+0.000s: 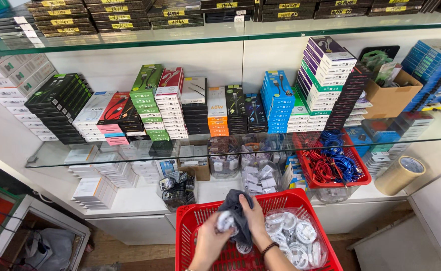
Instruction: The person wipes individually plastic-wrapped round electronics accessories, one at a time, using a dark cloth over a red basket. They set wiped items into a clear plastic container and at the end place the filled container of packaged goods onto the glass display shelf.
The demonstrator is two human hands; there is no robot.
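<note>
1. Head view, materials: a red plastic basket [190,221] with a gridded, perforated wall sits at the bottom centre. Along its right wall lies a clear bag of coiled white cables [296,238], glossy and crinkled. A soft dark grey cloth [236,208] is bunched over the basket's middle.

2. Packages: on the glass shelf [49,159], slim cardboard boxes stand in upright stacks, black at the left edge, then pink, green [146,95], white, orange [217,113], and blue [277,100] towards the centre. A brown open carton [391,98] stands near the right end. Below, a second red basket [331,160] holds tangled red and blue cables, and a roll of tan tape [400,174] lies at the lower shelf's right edge. Flat dark boxes with yellow labels line the top shelf.

3. Hands: the left hand [211,238] comes up from the bottom edge, fingers curled around a coiled white cable [225,221] held against the cloth. The right hand [254,216], a beaded bracelet at its wrist, grips the cloth, fingers closed narrowly over its folds. Both hands meet above the basket's centre.
</note>
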